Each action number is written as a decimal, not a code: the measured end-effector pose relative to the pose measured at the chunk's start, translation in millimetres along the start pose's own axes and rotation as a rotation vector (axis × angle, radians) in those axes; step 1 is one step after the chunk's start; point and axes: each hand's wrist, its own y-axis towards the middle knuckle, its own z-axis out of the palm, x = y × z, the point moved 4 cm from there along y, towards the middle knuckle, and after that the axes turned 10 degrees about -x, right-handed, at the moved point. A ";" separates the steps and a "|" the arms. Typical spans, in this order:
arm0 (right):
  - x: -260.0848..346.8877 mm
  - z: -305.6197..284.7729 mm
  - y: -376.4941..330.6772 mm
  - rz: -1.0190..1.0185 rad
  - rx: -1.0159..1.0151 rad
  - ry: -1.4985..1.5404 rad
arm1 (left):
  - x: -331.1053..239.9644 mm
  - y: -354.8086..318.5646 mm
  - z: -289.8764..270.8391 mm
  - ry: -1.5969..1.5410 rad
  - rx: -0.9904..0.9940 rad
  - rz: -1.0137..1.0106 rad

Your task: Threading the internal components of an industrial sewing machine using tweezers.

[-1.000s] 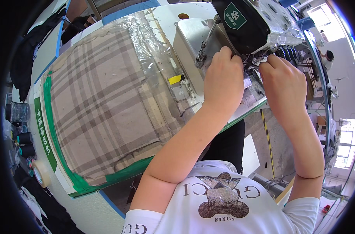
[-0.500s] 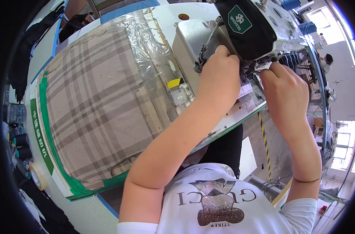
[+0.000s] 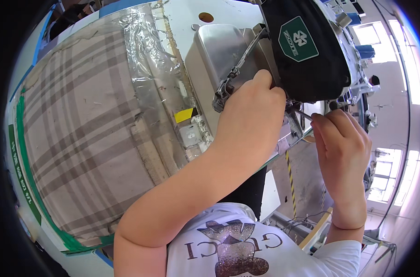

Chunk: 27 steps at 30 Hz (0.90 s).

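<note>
An industrial sewing machine with a black head cover (image 3: 307, 78) stands at the upper right. Below the cover, at the needle area, my right hand (image 3: 341, 138) is closed in a pinch on a thin metal tool (image 3: 304, 114), whose far end reaches in under the head. Its exact kind does not show. My left hand (image 3: 256, 104) is closed, with its fingers curled in against the machine's left side, and its fingertips are hidden behind the hand. Beside it a dark metal guide arm (image 3: 233, 74) slants down from the head.
A metal box-shaped cover (image 3: 214, 51) stands left of the head. Checked cloth (image 3: 85, 124) spreads over the table's left part, edged by green tape (image 3: 27, 157) and clear plastic film (image 3: 147, 51). Yellow tape (image 3: 185, 115) marks a strip near a small metal plate (image 3: 190, 135).
The view has shifted, so the table and machine sit further left and lower. My right hand has drawn slightly away from the head, and the thin tool in it now shows.
</note>
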 end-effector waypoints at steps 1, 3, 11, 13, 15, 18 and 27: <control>0.0 0.8 -0.2 0.001 0.001 0.005 | 0.6 0.1 0.7 -0.006 0.008 0.013; -0.1 2.3 -0.1 0.000 0.008 0.013 | 1.3 0.3 1.0 -0.013 0.017 0.020; 0.8 3.0 1.3 0.007 0.025 0.007 | 2.0 1.5 1.9 -0.001 0.016 0.018; 0.5 3.9 1.2 0.003 0.012 0.001 | 1.7 1.8 1.9 0.002 0.019 0.017; 0.6 4.2 1.5 -0.001 -0.002 -0.004 | 1.7 1.6 2.0 0.006 0.022 0.016; 1.1 3.6 1.5 -0.009 -0.007 -0.011 | 0.7 1.0 1.4 -0.010 0.013 0.039; 0.8 4.0 0.5 -0.006 0.008 -0.003 | -0.1 0.9 0.0 -0.006 0.024 0.033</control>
